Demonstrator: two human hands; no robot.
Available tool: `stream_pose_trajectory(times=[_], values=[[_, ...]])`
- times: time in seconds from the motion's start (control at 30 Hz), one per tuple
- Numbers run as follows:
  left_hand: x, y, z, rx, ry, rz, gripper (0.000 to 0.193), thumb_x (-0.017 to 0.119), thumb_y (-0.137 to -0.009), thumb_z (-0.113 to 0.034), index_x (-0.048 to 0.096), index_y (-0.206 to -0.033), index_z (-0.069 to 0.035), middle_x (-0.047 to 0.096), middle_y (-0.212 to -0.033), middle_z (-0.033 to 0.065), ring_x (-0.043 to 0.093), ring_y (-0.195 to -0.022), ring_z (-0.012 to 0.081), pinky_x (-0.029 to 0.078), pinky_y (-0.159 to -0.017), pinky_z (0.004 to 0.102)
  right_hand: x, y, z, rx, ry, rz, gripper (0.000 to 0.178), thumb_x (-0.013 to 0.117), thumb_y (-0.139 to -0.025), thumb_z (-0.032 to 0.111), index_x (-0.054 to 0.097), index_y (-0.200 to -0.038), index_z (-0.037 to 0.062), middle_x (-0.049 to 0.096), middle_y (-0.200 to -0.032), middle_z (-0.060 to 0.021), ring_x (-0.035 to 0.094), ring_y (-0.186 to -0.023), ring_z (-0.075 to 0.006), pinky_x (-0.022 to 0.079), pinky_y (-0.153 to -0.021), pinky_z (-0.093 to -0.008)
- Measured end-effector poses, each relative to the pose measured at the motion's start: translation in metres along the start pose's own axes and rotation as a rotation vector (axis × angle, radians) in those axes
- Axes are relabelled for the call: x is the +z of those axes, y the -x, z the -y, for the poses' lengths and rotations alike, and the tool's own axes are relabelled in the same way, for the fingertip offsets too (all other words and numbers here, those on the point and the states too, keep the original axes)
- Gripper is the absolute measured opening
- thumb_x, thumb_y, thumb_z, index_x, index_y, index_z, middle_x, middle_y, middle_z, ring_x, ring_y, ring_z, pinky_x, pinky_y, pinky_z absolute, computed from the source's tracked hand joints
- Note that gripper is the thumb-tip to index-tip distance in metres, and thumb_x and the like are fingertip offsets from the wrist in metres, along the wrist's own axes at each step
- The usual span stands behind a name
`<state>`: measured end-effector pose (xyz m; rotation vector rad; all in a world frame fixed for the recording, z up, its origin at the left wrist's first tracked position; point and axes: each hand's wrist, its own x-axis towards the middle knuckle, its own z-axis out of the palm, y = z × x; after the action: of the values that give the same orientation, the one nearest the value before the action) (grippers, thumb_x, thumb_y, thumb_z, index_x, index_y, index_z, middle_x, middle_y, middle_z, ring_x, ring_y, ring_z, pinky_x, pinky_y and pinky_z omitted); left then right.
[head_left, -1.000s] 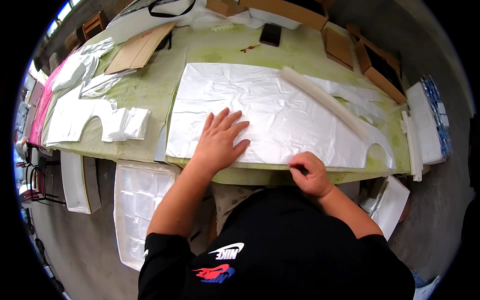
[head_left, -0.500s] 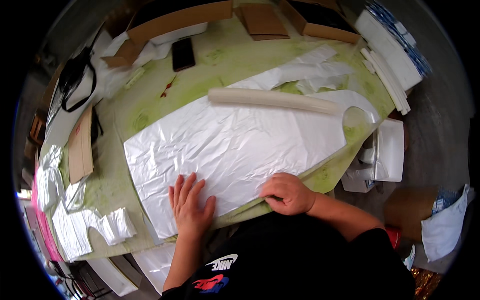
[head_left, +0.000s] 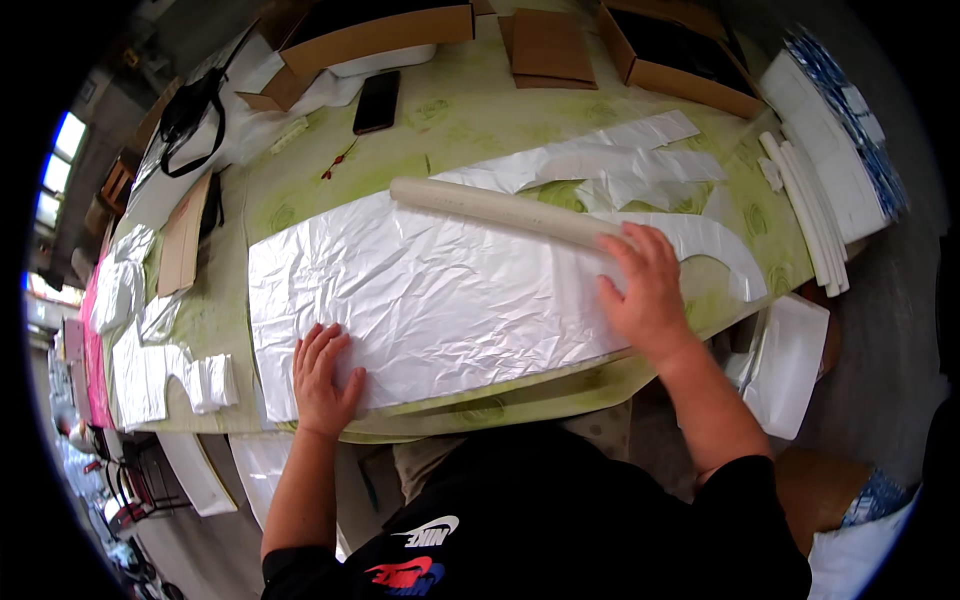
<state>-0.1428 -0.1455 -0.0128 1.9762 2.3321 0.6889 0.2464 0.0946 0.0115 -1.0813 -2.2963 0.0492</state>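
Observation:
A large white plastic bag point(head_left: 430, 290), shiny and creased, lies flat across the table, with curved handle strips at its right end. Its lower left part is under my left hand point(head_left: 324, 385), which rests palm down, fingers outstretched. Across the bag's far side lies a long cream tube point(head_left: 500, 211). My right hand point(head_left: 648, 290) is at the tube's right end, its fingers stretched over the bag and touching or nearly touching the tube. I cannot tell whether they press on it.
A phone point(head_left: 377, 102), red-handled scissors point(head_left: 338, 163) and flat cardboard point(head_left: 552, 50) lie at the back. Open cartons point(head_left: 680, 55) line the far edge. Thin white tubes point(head_left: 805, 210) sit at the right, beside a white box point(head_left: 825, 150). Folded white bags point(head_left: 165, 375) lie left.
My right hand has uncurled and moved from the bag's near edge up to the tube's right end. My left hand stays flat on the bag. The whole view has turned slightly.

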Motion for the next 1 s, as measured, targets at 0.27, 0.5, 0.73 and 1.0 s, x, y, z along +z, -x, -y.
stream_pose_trajectory(times=[0.27, 0.5, 0.73, 1.0], values=[[0.000, -0.005, -0.002, 0.038, -0.062, 0.004, 0.048, 0.074, -0.083, -0.024, 0.066, -0.127, -0.010, 0.061, -0.139, 0.0104, 0.050, -0.138, 0.0377, 0.034, -0.117, 0.0537, -0.024, 0.010, -0.019, 0.103, -0.078, 0.450, 0.065, 0.074, -0.080, 0.020, 0.056, -0.142, 0.0175, 0.063, -0.111, -0.0146, 0.067, -0.098, -0.0359, 0.054, -0.088, -0.0486], [0.001, -0.013, -0.001, 0.069, -0.066, 0.016, 0.047, 0.073, -0.083, -0.023, 0.065, -0.128, -0.009, 0.061, -0.138, 0.0112, 0.049, -0.138, 0.0381, 0.035, -0.117, 0.0525, -0.041, 0.078, 0.045, 0.302, -0.355, 0.447, 0.072, 0.070, -0.086, 0.031, 0.045, -0.151, 0.0138, 0.066, -0.118, -0.0183, 0.069, -0.098, -0.0379, 0.057, -0.086, -0.0460], [0.010, -0.005, 0.007, 0.052, -0.078, 0.018, 0.047, 0.071, -0.086, -0.021, 0.063, -0.131, -0.010, 0.059, -0.142, 0.0107, 0.046, -0.140, 0.0374, 0.032, -0.120, 0.0511, -0.042, 0.088, 0.077, 0.452, -0.455, 0.484, 0.076, 0.073, -0.086, 0.028, 0.043, -0.153, 0.0100, 0.064, -0.132, -0.0192, 0.068, -0.110, -0.0344, 0.055, -0.094, -0.0419], [0.009, 0.000, 0.007, 0.037, -0.059, 0.023, 0.049, 0.070, -0.087, -0.021, 0.062, -0.134, -0.010, 0.056, -0.145, 0.0122, 0.042, -0.144, 0.0380, 0.030, -0.121, 0.0518, -0.046, 0.094, 0.080, 0.465, -0.561, 0.524, 0.078, 0.075, -0.088, 0.035, 0.041, -0.153, 0.0096, 0.063, -0.135, -0.0183, 0.067, -0.115, -0.0343, 0.055, -0.096, -0.0424]])
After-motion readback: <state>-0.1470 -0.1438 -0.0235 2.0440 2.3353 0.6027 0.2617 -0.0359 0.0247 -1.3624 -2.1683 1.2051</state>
